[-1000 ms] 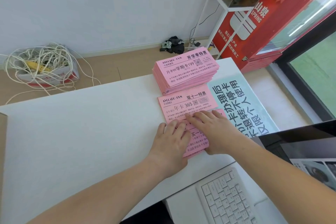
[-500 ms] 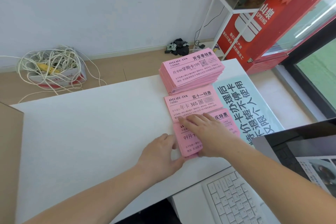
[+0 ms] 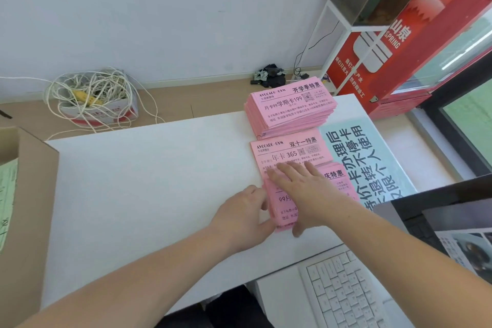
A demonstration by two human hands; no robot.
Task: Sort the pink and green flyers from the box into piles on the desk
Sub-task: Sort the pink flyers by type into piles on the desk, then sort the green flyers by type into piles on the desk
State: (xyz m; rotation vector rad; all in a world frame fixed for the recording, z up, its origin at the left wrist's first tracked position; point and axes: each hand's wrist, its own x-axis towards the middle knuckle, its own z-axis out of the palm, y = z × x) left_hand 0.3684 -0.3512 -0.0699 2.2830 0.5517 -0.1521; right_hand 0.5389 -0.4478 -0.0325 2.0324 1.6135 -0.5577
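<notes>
Three pink flyer piles lie in a row on the white desk [image 3: 149,194]. The far pile [image 3: 290,106] is thick. A thin middle pile [image 3: 287,152] lies behind a near pile [image 3: 282,202]. My right hand [image 3: 300,192] lies flat on the near pile with fingers straight, fingertips reaching the middle pile. My left hand [image 3: 245,216] touches the near pile's left edge, thumb at its front corner. A cardboard box [image 3: 29,194] stands at the left edge with green flyers [image 3: 6,194] inside.
A pale blue printed sheet [image 3: 367,165] lies right of the piles. A white keyboard [image 3: 343,293] and a dark laptop [image 3: 436,210] sit at the lower right. On the floor stand a box of tangled white cord [image 3: 93,98] and a red cooler [image 3: 415,42].
My left hand slid off the top of the near pile to its left edge. My right hand stayed flat on the pile. The view shifted, bringing the cardboard box in at the left.
</notes>
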